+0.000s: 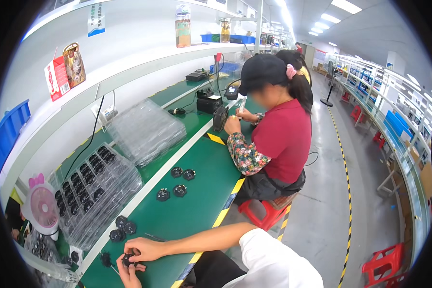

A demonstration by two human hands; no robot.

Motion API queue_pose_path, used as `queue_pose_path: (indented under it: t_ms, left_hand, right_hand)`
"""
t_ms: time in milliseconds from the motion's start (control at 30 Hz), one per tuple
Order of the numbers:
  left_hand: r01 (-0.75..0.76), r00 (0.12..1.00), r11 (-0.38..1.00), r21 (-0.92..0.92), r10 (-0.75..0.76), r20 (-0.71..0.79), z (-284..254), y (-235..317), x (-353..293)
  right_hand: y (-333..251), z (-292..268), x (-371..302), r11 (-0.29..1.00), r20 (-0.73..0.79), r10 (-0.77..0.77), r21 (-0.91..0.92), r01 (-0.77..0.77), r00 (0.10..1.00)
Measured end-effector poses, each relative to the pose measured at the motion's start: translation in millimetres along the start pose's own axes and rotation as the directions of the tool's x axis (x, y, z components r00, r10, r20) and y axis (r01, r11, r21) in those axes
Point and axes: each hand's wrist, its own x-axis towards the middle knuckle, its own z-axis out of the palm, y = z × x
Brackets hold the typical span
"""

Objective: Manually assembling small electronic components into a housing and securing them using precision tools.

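At the near end of the green bench, my left hand (128, 276) and my right hand (148, 250) meet around a small black round part (128, 259). Fingers of both hands close on it and cover much of it. Left of them lies a spiky black piece (105, 259), with a thin light rod (114, 270) beside it. Just beyond my hands sits a cluster of black round parts (116, 235). Several similar parts (163, 194) lie farther up the bench. A slim dark tool (155, 237) rests behind my right wrist, partly hidden.
A clear plastic tray (122, 180) holding black parts stands on the left, with stacked clear trays (149, 129) behind it. A pink fan (43, 206) is at far left. Ahead, a co-worker (283, 134) sits on a red stool (264, 216). Striped tape (221, 218) marks the bench edge.
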Motion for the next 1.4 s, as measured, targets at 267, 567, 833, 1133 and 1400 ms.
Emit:
queue_pose_path:
  t_ms: [267, 567, 833, 1133, 1400]
  left_hand:
    - [0.115, 0.992, 0.986, 0.117, -0.108, -0.064, 6, 20, -21]
    - [-0.189, 0.981, 0.982, -0.024, 0.187, -0.051, 71, 119, -49]
    - [0.072, 0.771, 0.805, -0.589, 0.330, 0.544, 125, 225, -70]
    - [0.406, 0.292, 0.760, -0.508, 0.418, 0.860, 194, 314, -94]
    - [-0.008, 0.752, 0.466, -0.885, 0.586, 0.302, 285, 313, -199]
  right_hand:
    - [-1, 5, -6, 0.985, 0.039, -0.002, 0.171, -0.005, 0.999]
    - [-67, -85, -86, 0.952, -0.251, 0.223, -0.151, -0.266, 0.942]
    - [-11, -121, -137, 0.911, -0.617, 0.355, 0.059, -0.409, 0.702]
    - [-19, -120, -157, 0.918, -0.676, 0.108, -0.214, -0.334, 0.729]
    - [-19, -115, -149, 0.929, -0.676, 0.052, -0.238, -0.284, 0.735]
